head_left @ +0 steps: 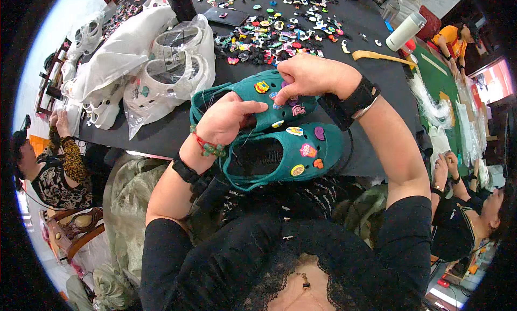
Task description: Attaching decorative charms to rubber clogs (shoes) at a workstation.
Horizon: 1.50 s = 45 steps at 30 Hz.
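Two teal foam clogs (318,155) lie side by side at the table's near edge, decorated with small colourful shoe charms. My left hand (229,116) grips the farther clog (245,89), its thumb on top and its fingers inside the opening. Over that clog's toe, my right hand (307,79) pinches with thumb and forefinger at a small bluish charm (273,97), partly hidden by the fingers. A yellow-and-red charm (262,87) and a pink letter-shaped charm (298,111) sit close by. On the nearer clog are a purple heart charm (320,133) and several others.
Many loose charms (280,39) are spread over the dark table's far part. Bagged white clogs (161,77) stand at left. A wooden stick (382,57) and a pale tumbler (406,31) are at right. Other people work on both sides, one in an orange shirt (451,42).
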{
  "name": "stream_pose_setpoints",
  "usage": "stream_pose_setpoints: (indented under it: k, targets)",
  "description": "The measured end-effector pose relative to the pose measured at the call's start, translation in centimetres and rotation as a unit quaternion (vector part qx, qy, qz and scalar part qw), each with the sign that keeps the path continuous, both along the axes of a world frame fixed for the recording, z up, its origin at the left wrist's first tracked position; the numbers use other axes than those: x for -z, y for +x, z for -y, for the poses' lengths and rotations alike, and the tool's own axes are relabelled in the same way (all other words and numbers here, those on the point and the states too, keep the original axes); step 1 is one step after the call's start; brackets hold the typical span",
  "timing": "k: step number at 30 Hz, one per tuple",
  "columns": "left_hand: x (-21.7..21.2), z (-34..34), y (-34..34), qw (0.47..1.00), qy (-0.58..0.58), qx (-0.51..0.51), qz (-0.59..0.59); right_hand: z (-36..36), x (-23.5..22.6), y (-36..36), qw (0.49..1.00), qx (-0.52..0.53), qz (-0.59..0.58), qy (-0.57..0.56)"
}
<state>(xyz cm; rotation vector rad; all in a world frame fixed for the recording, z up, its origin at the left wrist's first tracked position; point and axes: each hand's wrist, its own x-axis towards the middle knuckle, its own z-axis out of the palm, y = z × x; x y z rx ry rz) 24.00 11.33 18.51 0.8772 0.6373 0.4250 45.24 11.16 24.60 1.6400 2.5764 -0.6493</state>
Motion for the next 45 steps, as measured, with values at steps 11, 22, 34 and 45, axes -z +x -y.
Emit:
stream_pose_setpoints:
  k: [11, 22, 34, 45]
  targets:
    - [-0.8, 0.8, 0.3, 1.000, 0.008, 0.005, 0.023, 1.2, 0.4, 1.0, 0.996, -0.051, -0.067, 0.027]
    - [-0.4, 0.6, 0.4, 0.999, 0.003, -0.014, 0.032, 2.2, 2.8, 0.3, 0.971, -0.076, -0.054, 0.222]
    - [-0.5, 0.7, 0.3, 0.999, -0.006, -0.017, 0.034, 3.5, 2.2, -0.4, 0.958, -0.089, -0.035, 0.272]
    - [-0.8, 0.9, 0.1, 1.000, -0.005, 0.001, 0.027, 2.3, 1.3, 0.4, 0.989, -0.036, -0.039, 0.136]
